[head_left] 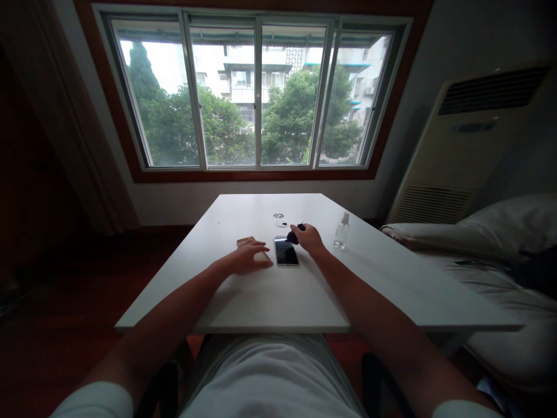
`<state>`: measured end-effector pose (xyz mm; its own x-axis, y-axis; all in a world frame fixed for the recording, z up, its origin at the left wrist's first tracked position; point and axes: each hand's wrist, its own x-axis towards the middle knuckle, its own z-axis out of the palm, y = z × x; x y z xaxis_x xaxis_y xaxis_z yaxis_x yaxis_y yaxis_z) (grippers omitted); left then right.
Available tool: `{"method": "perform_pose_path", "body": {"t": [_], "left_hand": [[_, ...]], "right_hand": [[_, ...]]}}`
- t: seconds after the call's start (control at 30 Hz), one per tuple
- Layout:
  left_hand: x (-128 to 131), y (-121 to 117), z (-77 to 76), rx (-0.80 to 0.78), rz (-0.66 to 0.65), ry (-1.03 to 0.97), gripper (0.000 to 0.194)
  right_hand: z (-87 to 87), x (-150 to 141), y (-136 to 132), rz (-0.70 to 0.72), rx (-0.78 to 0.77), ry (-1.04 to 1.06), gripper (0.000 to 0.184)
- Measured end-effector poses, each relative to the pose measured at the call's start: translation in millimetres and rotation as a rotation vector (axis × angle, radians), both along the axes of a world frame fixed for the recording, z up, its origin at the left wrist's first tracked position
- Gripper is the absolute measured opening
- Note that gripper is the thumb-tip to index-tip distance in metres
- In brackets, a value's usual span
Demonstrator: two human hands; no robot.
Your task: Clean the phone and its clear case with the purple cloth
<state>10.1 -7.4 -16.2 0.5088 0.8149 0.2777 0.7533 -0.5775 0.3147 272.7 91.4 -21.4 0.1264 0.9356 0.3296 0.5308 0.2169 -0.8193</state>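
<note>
Black-screened smartphone (286, 253) just right of left hand (251, 258), whose fingers sit apart; phone's far end beside right hand (310, 239), fingers clamped on dark purple cloth (293, 237). Flat gold-edged object (245, 240) partly beneath left fingers; clear spray bottle (341, 233) right of right fingers.

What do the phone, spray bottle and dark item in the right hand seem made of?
Phone: probably glossy glass front; its dark face shows reflections.
Spray bottle: clear plastic or glass; the table shows through.
Dark item: perhaps matte fabric, looking bunched in the right hand; too small for certainty.
</note>
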Motion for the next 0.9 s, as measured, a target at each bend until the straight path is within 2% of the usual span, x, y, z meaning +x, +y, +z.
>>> {"method": "perform_pose_path", "body": {"t": [0.17, 0.33, 0.53, 0.67, 0.8, 0.9], "left_hand": [[-1.8, -5.1, 2.7, -0.074, -0.154, 0.052, 0.053], [-8.0, -1.0, -1.2, -0.185, -0.161, -0.045, 0.040], [-4.0, -5.5, 1.1, -0.174, -0.160, -0.091, 0.037], [-2.0, -6.9, 2.1, -0.152, -0.163, -0.096, 0.038], [-0.9, -7.5, 2.6, -0.147, -0.157, -0.102, 0.038], [-0.7, -7.4, 2.7, -0.147, -0.152, -0.103, 0.039]], "right_hand": [[2.2, 3.0, -1.6, -0.004, 0.013, 0.034, 0.042], [6.6, 4.8, -2.5, 0.021, -0.036, 0.135, 0.040], [3.4, 1.2, -2.6, 0.158, -0.263, 0.193, 0.033], [-1.6, -1.5, -2.3, 0.210, -0.390, 0.115, 0.042], [-2.0, -0.1, -2.3, 0.176, -0.357, -0.015, 0.048], [2.1, 1.6, -5.4, 0.064, -0.229, -0.120, 0.059]]}}
